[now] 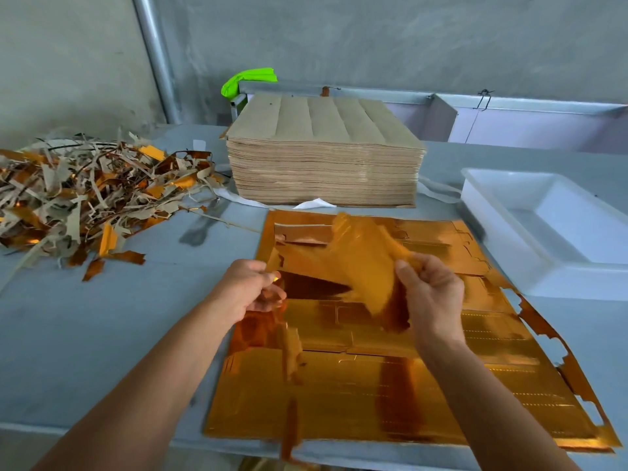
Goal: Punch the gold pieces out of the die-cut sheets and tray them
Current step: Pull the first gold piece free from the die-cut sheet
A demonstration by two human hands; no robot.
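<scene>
The gold die-cut sheets [390,396] lie flat on the grey table [102,334] nearest the viewer, shiny side up, with a ragged strip of waste foil [557,351] trailing off the right edge. Just above them both hands hold a blurred gold piece [343,263] lifted off the top sheet: the left hand [249,288] pinches its left end between thumb and curled fingers, and the right hand [430,290] grips its right end, thumb in front and fingers curled behind. To the right, beside the sheets' far corner, sits a white plastic tray [503,253]. To the left, well apart, a heap of gold and brown scrap strips [85,195] is piled up. Beyond the sheets stands a tall stack of brown sheets [323,161], backs up, and behind it a bright green object [248,81] rests on a metal frame against the concrete wall
</scene>
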